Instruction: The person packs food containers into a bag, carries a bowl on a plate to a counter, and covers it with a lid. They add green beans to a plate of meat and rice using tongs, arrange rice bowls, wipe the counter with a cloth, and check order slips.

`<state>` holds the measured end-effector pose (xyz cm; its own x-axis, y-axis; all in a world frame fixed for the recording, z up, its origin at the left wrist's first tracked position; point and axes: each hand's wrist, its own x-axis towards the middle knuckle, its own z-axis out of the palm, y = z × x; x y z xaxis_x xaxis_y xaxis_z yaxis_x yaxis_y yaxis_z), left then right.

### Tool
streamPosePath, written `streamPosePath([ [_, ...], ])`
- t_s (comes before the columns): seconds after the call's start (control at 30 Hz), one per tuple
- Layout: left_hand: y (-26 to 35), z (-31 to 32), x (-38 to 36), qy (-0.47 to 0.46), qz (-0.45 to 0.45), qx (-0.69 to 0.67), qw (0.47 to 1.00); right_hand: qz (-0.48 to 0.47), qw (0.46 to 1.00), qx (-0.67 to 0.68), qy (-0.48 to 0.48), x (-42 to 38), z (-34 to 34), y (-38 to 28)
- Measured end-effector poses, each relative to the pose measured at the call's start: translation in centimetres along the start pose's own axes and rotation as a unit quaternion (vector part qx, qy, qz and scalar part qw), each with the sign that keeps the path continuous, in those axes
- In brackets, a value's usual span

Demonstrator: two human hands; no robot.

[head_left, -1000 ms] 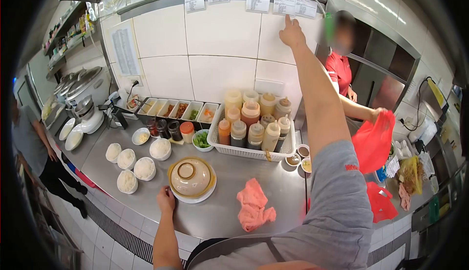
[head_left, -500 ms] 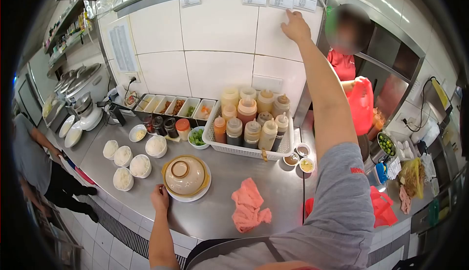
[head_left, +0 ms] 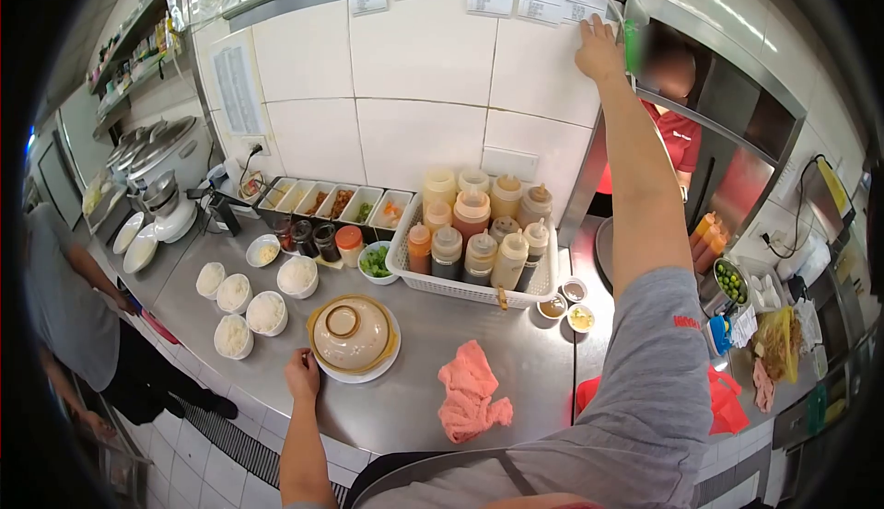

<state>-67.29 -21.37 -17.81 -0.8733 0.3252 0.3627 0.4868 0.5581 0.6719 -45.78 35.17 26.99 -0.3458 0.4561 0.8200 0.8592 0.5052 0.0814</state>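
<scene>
My right hand (head_left: 600, 51) is raised to the wall with fingers stretched out, its tips at the lower edge of the rightmost paper slip (head_left: 584, 6). It appears to hold nothing. On the steel counter, my left hand (head_left: 301, 374) rests with its fingers curled in, and I see nothing in it. Close beside it stands a lidded beige clay pot (head_left: 353, 336) on a white plate (head_left: 379, 367). A crumpled pink cloth (head_left: 472, 391) lies to the right of the pot.
A white basket (head_left: 460, 286) holds several sauce bottles. Bowls of rice (head_left: 267, 314) stand at the left, before a row of topping containers (head_left: 336, 203). Small sauce cups (head_left: 552, 306) sit right of the basket. One person (head_left: 677, 136) is behind the opening; another (head_left: 74, 288) stands left.
My right hand has moved right along the slips, from a pointing shape to spread fingers. The person behind the opening has shifted, and the red bag they held up is no longer raised there.
</scene>
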Motion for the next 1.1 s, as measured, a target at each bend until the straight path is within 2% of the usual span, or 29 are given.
streamPosePath([
  [0.33, -0.3, 0.1, 0.0, -0.008, -0.010, 0.010, 1.000, -0.001, 1.000, -0.014, -0.026, 0.3, 0.2, 0.0],
  [0.53, -0.1, -0.1, 0.0, -0.003, -0.006, -0.011, 1.000, 0.014, 1.000, -0.013, 0.012, 0.1, -0.3, -1.0],
  [0.6, -0.2, 0.0, 0.2, -0.005, 0.002, -0.006, 1.000, -0.045, 0.995, 0.024, 0.091, 0.1, -0.1, -1.3],
  [0.73, 0.0, -0.1, 0.1, -0.004, 0.000, -0.003, 1.000, -0.109, 0.987, 0.070, 0.091, -0.2, -0.1, -4.7],
  [0.8, 0.0, -0.1, 0.1, 0.001, 0.002, -0.001, 1.000, -0.182, 0.976, 0.101, 0.058, -0.2, -0.2, -7.1],
  [0.9, -0.4, 0.1, 0.2, 0.016, 0.008, 0.002, 1.000, -0.198, 0.972, 0.128, 0.018, 0.0, -0.3, -10.5],
  [1.03, -0.3, 0.0, 0.1, 0.016, -0.003, -0.007, 1.000, -0.207, 0.974, 0.085, 0.028, 0.4, 0.6, -13.4],
  [1.1, -0.3, 0.0, 0.1, 0.017, -0.001, -0.009, 1.000, -0.143, 0.985, 0.069, -0.067, 0.6, 0.3, -14.0],
])
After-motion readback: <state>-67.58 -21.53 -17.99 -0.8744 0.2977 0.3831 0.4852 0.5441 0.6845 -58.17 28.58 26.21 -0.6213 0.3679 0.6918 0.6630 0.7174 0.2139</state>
